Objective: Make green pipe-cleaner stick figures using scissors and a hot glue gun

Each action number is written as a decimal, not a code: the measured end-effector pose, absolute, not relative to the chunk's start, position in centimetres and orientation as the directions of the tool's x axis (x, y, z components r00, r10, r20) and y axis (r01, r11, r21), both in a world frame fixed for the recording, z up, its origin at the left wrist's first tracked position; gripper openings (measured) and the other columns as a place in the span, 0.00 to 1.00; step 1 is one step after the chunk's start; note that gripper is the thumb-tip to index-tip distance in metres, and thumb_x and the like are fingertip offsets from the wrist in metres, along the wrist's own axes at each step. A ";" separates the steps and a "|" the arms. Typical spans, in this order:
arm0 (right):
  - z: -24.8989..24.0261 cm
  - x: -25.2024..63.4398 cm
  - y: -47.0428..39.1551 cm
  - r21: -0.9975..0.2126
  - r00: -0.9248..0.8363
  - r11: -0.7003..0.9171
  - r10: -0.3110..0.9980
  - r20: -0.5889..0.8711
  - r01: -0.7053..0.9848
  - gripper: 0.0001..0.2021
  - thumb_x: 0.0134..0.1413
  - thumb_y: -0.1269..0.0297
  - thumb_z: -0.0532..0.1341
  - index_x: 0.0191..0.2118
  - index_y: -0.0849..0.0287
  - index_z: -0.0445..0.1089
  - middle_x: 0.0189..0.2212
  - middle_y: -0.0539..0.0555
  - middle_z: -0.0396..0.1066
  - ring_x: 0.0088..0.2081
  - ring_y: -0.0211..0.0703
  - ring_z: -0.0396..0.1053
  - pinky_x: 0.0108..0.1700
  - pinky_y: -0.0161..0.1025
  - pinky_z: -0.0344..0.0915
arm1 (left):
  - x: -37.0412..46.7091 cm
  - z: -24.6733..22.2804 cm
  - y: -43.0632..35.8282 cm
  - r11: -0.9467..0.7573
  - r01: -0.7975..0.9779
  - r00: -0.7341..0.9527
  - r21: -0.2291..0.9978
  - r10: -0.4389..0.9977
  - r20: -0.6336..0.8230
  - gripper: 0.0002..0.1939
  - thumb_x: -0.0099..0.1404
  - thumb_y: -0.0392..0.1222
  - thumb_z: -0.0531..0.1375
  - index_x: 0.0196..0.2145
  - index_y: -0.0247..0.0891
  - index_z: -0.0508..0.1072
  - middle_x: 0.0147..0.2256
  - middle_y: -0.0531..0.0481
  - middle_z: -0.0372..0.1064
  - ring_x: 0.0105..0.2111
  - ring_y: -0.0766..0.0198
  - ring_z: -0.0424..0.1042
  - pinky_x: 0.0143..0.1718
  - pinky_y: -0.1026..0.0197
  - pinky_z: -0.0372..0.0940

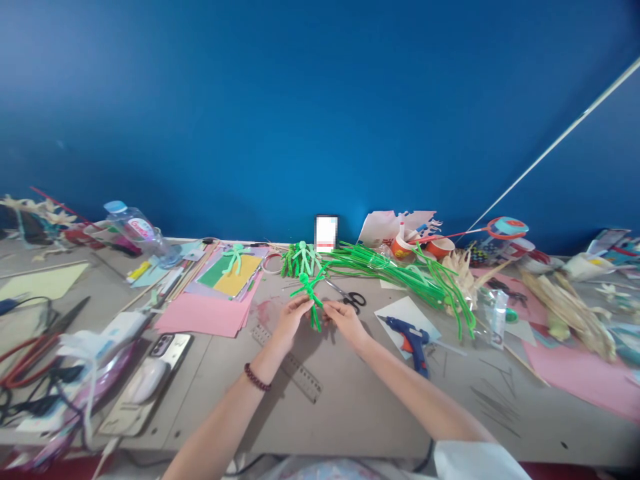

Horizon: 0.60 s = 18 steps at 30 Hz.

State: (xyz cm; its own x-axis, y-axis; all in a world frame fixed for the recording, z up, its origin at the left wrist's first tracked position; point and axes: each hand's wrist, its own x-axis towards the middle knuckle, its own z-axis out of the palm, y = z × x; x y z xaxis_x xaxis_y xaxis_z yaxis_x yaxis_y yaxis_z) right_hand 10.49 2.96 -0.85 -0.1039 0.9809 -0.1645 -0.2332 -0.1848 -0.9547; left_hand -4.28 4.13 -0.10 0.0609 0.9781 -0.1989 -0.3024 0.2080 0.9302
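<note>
Both hands are closed on a small green pipe-cleaner figure (311, 292), which stands up between them over the grey table. It has a round head loop, with limbs sticking out sideways and downward. My left hand (295, 315) pinches it from the left, at about mid-body. From the right, the fingers of my right hand (344, 321) grip a green limb of it. Fingertips partly hide the lower body. Just behind stand similar pipe-cleaner figures (303, 256) in lighter and darker green. A thick bundle of green pipe cleaners (390, 263) lies behind and to the right.
Black-handled scissors (355, 301) and a blue glue gun (409, 333) lie right of my hands. A ruler (303, 378) sits below them. Pink paper (205, 315) and a phone (173, 350) are leftward. A phone with a blurred screen (326, 235) leans against the blue wall.
</note>
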 end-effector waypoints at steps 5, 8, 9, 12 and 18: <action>-0.4 10.7 2.9 -0.853 -0.184 -0.327 0.944 -0.274 -0.408 0.22 0.35 0.47 0.68 0.32 0.61 0.76 0.30 0.56 0.74 0.26 0.38 0.68 0.27 0.35 0.66 | -4.6 -0.2 4.4 0.289 -0.412 0.098 0.864 0.957 -0.274 0.18 0.44 0.41 0.68 0.35 0.34 0.79 0.23 0.51 0.73 0.20 0.69 0.65 0.22 0.67 0.59; -0.2 10.8 3.0 -0.842 -0.177 -0.345 0.938 -0.297 -0.414 0.22 0.36 0.47 0.67 0.31 0.62 0.76 0.28 0.56 0.74 0.26 0.38 0.69 0.27 0.34 0.66 | -4.7 -0.4 4.4 0.299 -0.418 0.110 0.858 0.954 -0.279 0.17 0.45 0.41 0.68 0.36 0.34 0.78 0.23 0.51 0.73 0.19 0.70 0.66 0.22 0.67 0.59; -0.1 10.8 3.0 -0.848 -0.168 -0.342 0.939 -0.299 -0.404 0.21 0.36 0.48 0.67 0.31 0.62 0.75 0.27 0.55 0.74 0.25 0.37 0.68 0.26 0.33 0.65 | -4.7 -0.4 4.4 0.301 -0.418 0.118 0.857 0.954 -0.277 0.17 0.45 0.40 0.67 0.36 0.34 0.78 0.23 0.51 0.73 0.20 0.69 0.67 0.23 0.67 0.60; -0.3 10.7 3.0 -0.895 -0.156 -0.307 0.950 -0.270 -0.323 0.17 0.35 0.53 0.69 0.31 0.60 0.75 0.23 0.50 0.72 0.23 0.34 0.67 0.26 0.31 0.64 | -4.6 -0.6 4.4 0.305 -0.413 0.130 0.858 0.952 -0.276 0.17 0.46 0.41 0.67 0.35 0.34 0.78 0.25 0.49 0.74 0.24 0.65 0.70 0.27 0.64 0.63; 0.7 11.5 3.6 -0.985 -0.153 -0.172 0.974 -0.167 -0.022 0.13 0.41 0.59 0.64 0.34 0.59 0.73 0.27 0.51 0.74 0.28 0.37 0.70 0.31 0.35 0.66 | -4.6 -0.7 4.6 0.243 -0.409 0.024 0.880 0.967 -0.255 0.12 0.45 0.41 0.68 0.29 0.35 0.77 0.26 0.51 0.74 0.29 0.65 0.70 0.32 0.65 0.62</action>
